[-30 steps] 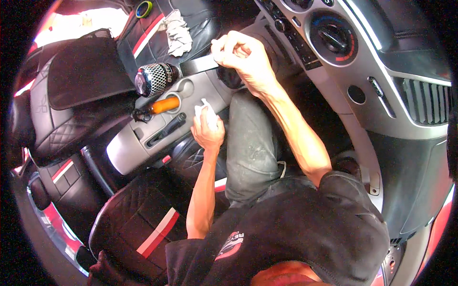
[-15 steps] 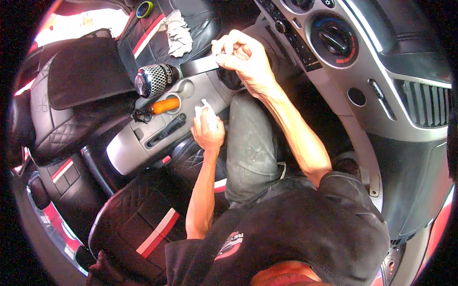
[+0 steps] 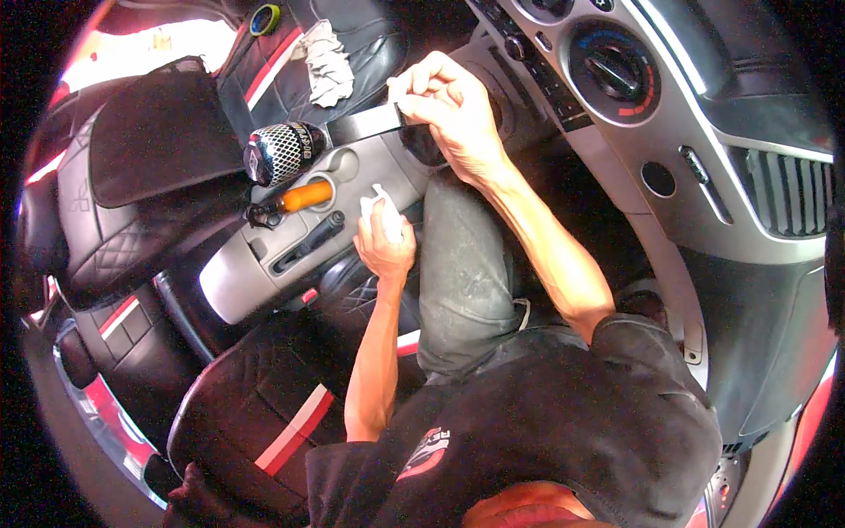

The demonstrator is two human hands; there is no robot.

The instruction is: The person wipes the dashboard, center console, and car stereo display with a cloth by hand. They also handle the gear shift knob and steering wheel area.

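Note:
My right hand (image 3: 449, 110) is closed, thumb and fingers pinching at the lower end of the flat, shiny shaft of a gear lever (image 3: 363, 125). The lever's bulky knob (image 3: 283, 154), silver with a mesh pattern, points up and left over the console. In my left hand (image 3: 385, 251) is a small crumpled white cloth (image 3: 380, 217), its tip sticking out above the fingers. That hand hovers beside my knee, close to the handbrake lever (image 3: 319, 233). An amber bottle (image 3: 305, 194) with a black spray head stands in the cup holder.
A grey rag (image 3: 327, 66) and a yellow-green ring-shaped thing (image 3: 264, 19) lie on the black seat across the console. The grey dashboard with a round dial (image 3: 613, 72) and an air vent (image 3: 789, 195) runs along the right. A red buckle (image 3: 308, 297) sits beside the console.
The gear knob appears slightly farther left and lower. My right hand has shifted very slightly up and left. The left hand keeps the white cloth in nearly the same place.

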